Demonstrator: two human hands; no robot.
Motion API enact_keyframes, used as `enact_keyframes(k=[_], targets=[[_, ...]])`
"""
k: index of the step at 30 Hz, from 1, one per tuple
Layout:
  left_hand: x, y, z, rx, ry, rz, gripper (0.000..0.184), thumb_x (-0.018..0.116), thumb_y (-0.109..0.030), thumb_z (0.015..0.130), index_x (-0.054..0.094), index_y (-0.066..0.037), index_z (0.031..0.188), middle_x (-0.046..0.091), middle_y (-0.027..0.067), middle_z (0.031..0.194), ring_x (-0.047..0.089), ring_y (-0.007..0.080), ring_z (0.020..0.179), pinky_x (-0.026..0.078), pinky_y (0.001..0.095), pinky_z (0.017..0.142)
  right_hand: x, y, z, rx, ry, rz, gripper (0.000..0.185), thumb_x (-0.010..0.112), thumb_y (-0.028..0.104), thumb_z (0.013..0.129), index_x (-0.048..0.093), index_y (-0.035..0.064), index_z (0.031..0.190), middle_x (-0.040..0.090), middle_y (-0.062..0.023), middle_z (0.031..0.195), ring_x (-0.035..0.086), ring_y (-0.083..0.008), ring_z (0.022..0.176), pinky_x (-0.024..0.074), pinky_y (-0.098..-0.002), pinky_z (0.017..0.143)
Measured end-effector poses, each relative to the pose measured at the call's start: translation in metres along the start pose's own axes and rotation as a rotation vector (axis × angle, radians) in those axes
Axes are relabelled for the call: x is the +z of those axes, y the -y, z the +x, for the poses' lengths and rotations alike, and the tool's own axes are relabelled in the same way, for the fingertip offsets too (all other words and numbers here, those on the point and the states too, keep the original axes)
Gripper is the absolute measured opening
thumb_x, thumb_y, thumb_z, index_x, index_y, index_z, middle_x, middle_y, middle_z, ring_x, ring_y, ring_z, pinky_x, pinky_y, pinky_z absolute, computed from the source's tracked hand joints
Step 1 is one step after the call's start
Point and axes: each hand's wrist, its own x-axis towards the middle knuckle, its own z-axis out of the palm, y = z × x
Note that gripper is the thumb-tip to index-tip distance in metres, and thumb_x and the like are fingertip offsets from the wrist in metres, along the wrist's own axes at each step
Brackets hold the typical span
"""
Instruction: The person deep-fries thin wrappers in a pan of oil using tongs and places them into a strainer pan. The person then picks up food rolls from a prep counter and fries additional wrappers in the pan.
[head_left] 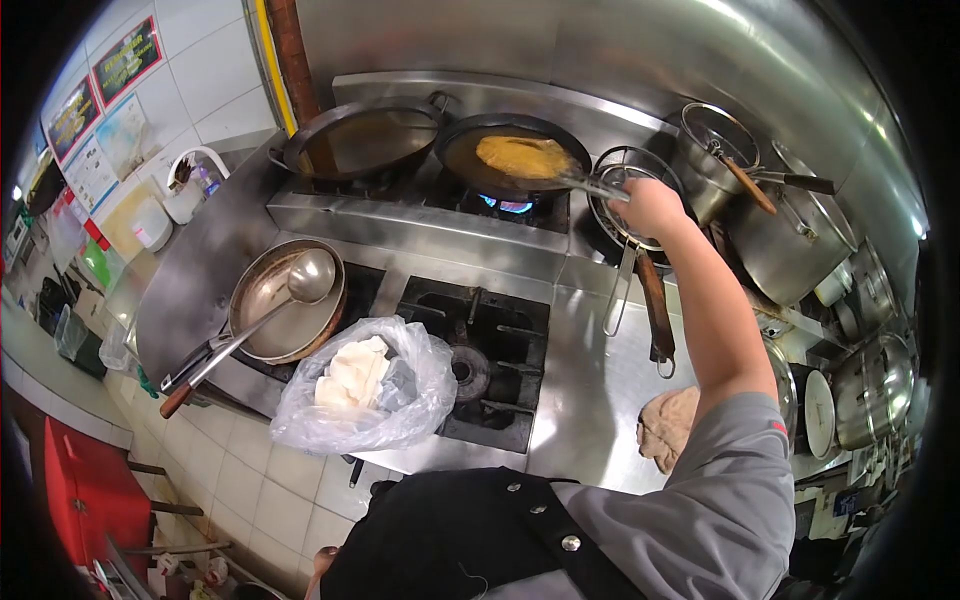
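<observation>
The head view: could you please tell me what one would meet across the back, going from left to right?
Wide two-handled pan, black pan with golden food, right hand holding a metal utensil, smaller steel pot, large steel pot.

Wall posters (127, 55): lettering too blurred to read.

Blue flame (508, 206), gray sleeve (722, 470) w/ red mark (778, 427).
</observation>
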Motion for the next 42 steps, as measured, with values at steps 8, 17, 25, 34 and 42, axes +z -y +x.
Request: enact_keyframes(k=[8,17,25,34,42], targets=[[0.013,0.022,-0.011,0.154,-0.037,-0.208,0.047,0.070,-0.045,0.084,0.071,-0.001,0.103,0.073,0.0170,0.102,0.070,0.0286,0.098,0.053,0.0386,0.082,0.004,0.003,-0.004,0.014,-0.053,0.016,0.039,0.068,0.037,0.087,0.066,0.0032,0.106,0.069,-0.0184,0.104,0.066,-0.0357,0.100,0.0521,-0.0448,0.087],[0.011,0.017,-0.011,0.036,-0.030,-0.241,0.045,0.068,-0.041,0.087,0.071,0.001,0.103,0.073,0.0171,0.101,0.069,0.0279,0.097,0.053,0.0387,0.081,-0.030,-0.012,0.004,-0.015,-0.254,-0.061,0.031,0.068,0.027,0.088,0.066,0.0106,0.115,0.066,-0.0127,0.112,0.065,-0.0319,0.104,0.0529,-0.0432,0.088],[0.010,0.019,-0.015,0.112,0.056,-0.447,0.042,0.067,-0.036,0.089,0.069,0.003,0.105,0.073,0.0166,0.102,0.069,0.0277,0.097,0.052,0.0384,0.081,-0.023,-0.016,0.003,-0.034,-0.221,-0.077,0.031,0.067,0.025,0.087,0.068,0.0110,0.115,0.067,-0.0126,0.107,0.065,-0.0332,0.103,0.0519,-0.0449,0.088],[0.017,0.017,-0.019,-0.044,-0.085,-0.313,0.038,0.069,-0.032,0.086,0.070,0.002,0.103,0.073,0.0157,0.099,0.069,0.0289,0.092,0.053,0.0390,0.080,-0.003,-0.005,0.008,-0.054,-0.162,-0.125,0.029,0.069,0.023,0.084,0.069,0.0102,0.110,0.068,-0.0130,0.104,0.066,-0.0331,0.100,0.0528,-0.0449,0.086],[0.020,0.007,-0.032,-0.146,-0.180,-0.272,0.034,0.072,-0.028,0.082,0.072,0.001,0.100,0.074,0.0153,0.093,0.070,0.0298,0.087,0.053,0.0400,0.079,0.007,0.056,0.039,-0.172,-0.082,-0.300,0.019,0.061,0.012,0.083,0.075,0.0067,0.094,0.073,-0.0142,0.101,0.071,-0.0310,0.092,0.0571,-0.0422,0.076]])
